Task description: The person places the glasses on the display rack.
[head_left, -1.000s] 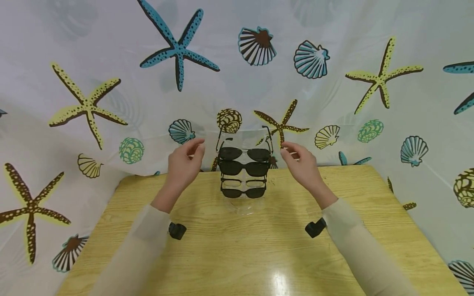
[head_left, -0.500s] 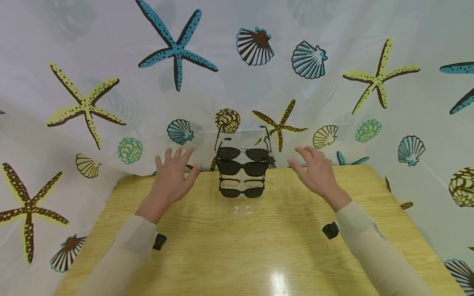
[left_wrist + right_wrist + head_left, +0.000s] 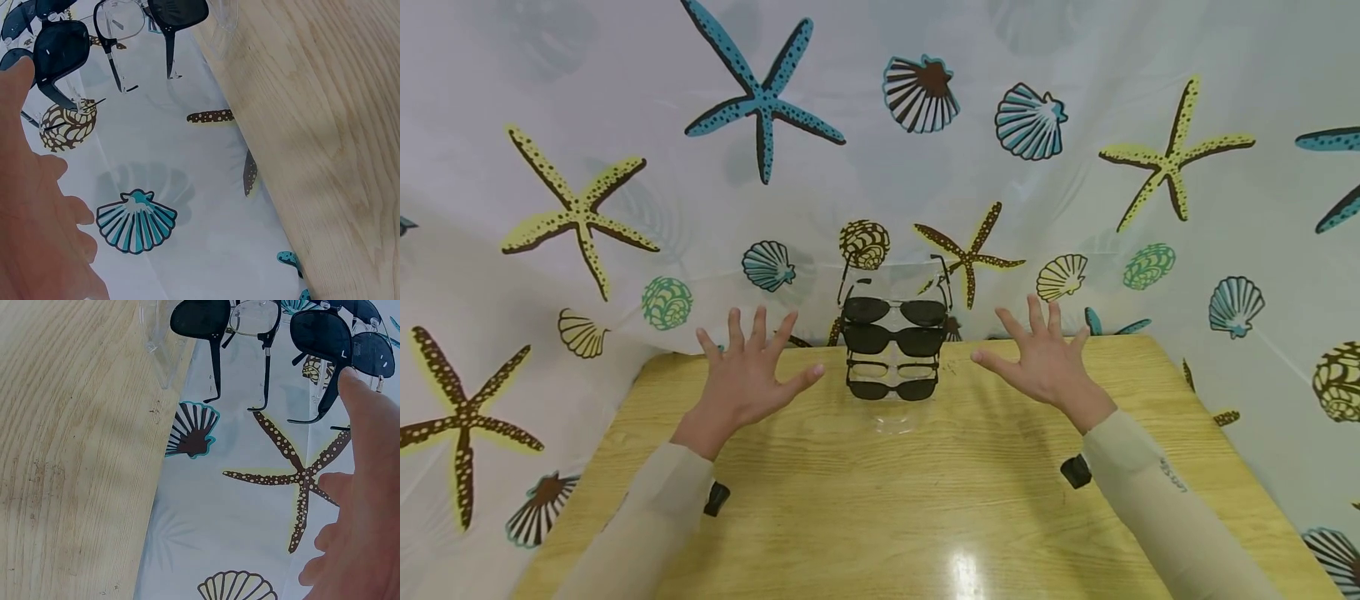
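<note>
A clear display stand (image 3: 893, 425) at the table's back edge carries several pairs of glasses one above another. On top are aviator-style sunglasses (image 3: 867, 311), with thick black sunglasses (image 3: 871, 339) under them. Below come clear-lensed eyeglasses (image 3: 917, 370) with a dark upper rim, and dark sunglasses (image 3: 872, 390) at the bottom. My left hand (image 3: 741, 379) is held left of the stand, fingers spread, holding nothing. To the right of it, my right hand (image 3: 1045, 362) is also spread and holds nothing. Both thumbs point toward the glasses, apart from them in the head view.
The wood-grain table (image 3: 880, 517) reaches from the stand toward me. Behind it and at both sides hangs a white curtain (image 3: 880, 183) printed with starfish and shells. Dark wrist cameras (image 3: 717, 498) sit under my sleeves.
Both hands have drawn away from the stand's sides, outward and slightly toward me, and their curled fingers have straightened and spread. The glasses have stayed in place.
</note>
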The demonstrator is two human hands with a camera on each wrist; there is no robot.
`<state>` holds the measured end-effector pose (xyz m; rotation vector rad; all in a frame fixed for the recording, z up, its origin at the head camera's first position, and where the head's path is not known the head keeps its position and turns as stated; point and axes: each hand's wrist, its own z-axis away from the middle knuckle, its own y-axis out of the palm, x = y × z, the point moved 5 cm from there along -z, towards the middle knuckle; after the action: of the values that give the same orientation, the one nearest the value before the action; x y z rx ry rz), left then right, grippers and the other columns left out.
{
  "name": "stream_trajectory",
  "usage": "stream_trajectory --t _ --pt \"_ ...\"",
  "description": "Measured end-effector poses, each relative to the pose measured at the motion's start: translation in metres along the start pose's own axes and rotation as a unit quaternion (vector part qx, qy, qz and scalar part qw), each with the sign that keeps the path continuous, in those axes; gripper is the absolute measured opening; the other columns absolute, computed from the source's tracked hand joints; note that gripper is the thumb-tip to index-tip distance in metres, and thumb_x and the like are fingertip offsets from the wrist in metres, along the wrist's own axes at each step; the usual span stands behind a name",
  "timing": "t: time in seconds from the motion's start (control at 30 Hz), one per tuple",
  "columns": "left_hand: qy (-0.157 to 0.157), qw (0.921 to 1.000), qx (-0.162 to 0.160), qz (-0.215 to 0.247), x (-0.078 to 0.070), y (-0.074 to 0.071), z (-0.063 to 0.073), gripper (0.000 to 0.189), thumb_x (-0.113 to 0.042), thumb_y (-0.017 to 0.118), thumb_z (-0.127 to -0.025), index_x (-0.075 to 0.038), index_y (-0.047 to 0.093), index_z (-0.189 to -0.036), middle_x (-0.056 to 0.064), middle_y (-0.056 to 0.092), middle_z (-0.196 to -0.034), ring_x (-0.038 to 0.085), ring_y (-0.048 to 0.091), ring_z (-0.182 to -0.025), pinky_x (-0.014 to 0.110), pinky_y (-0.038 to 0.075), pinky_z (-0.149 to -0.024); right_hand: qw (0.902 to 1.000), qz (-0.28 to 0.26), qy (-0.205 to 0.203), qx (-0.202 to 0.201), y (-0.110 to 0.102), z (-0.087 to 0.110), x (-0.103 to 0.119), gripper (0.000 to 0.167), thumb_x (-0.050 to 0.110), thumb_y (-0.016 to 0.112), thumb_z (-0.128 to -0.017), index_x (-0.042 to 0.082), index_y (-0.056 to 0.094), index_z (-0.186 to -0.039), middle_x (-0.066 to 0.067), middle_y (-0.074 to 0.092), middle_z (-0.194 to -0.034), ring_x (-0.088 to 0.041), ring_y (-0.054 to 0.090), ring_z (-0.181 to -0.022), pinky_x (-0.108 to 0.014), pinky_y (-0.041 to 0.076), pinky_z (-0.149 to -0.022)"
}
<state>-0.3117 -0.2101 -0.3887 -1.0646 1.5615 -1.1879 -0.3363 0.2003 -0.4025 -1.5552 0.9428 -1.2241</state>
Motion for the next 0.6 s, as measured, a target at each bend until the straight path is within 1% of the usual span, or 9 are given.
stream_trajectory --t 0.17,0.37,0.6 --pt "-0.001 1.0 -0.002 -0.002 0.0012 0.0026 0.0017 0.101 -0.083 0.042 -0.096 -0.026 0.009 -0.172 0.027 0.002 -0.175 0.057 -0.012 -0.158 0.088 -0.014 -0.11 1.0 -0.005 0.002 0.001 0.0012 0.0001 0.0002 0.097 0.084 0.043 -0.095 0.029 0.018 -0.171 -0.021 -0.007 -0.177 -0.054 -0.007 -0.16 -0.093 -0.001 -0.107" --pt "0.0 1.0 -0.009 -0.001 0.0014 0.0031 0.0014 0.1 -0.081 0.044 -0.096 -0.025 0.011 -0.172 0.027 0.003 -0.175 0.057 -0.01 -0.158 0.087 -0.012 -0.111 1.0 0.001 0.001 0.0 0.002 -0.0004 0.0013 0.097 0.083 0.042 -0.096 0.028 0.016 -0.171 -0.023 -0.005 -0.176 -0.054 -0.006 -0.16 -0.093 0.0 -0.108" --pt "-0.001 1.0 -0.006 0.001 0.0003 0.0032 0.0017 0.1 -0.081 0.044 -0.096 -0.025 0.011 -0.172 0.027 0.002 -0.175 0.056 -0.011 -0.159 0.087 -0.013 -0.112 1.0 0.0 0.0 0.001 0.0038 -0.0001 0.001 0.096 0.082 0.042 -0.097 0.028 0.015 -0.171 -0.024 -0.005 -0.176 -0.055 -0.005 -0.16 -0.093 -0.001 -0.107"
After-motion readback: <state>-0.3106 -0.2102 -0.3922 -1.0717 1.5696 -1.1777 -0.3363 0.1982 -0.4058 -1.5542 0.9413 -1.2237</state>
